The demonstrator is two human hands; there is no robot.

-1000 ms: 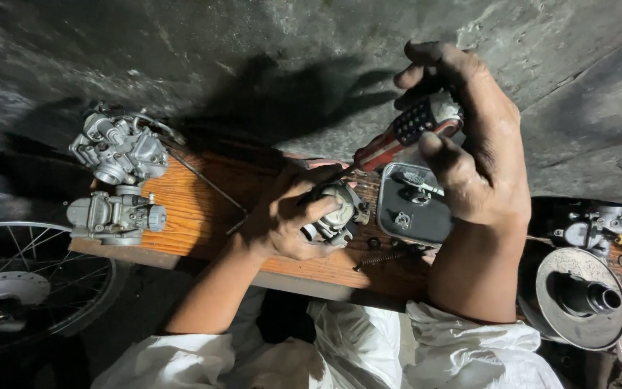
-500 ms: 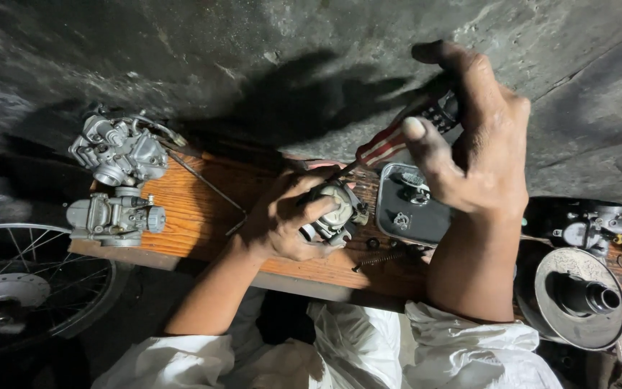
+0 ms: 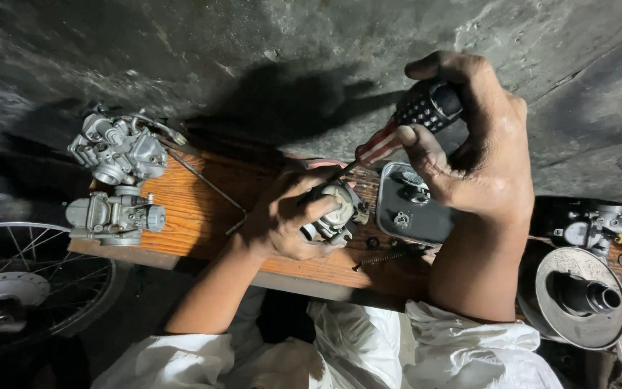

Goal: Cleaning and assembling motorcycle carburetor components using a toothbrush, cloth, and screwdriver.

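The left hand (image 3: 282, 220) grips a ribbed metal carburetor (image 3: 336, 212) on the wooden board (image 3: 188, 216); above it, the right hand (image 3: 480, 158) clasps a striped screwdriver (image 3: 397, 133).

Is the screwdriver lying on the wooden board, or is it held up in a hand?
Held up. The right hand grips the screwdriver by its handle, above the wooden board; its shaft slants down to the carburetor part held in the left hand.
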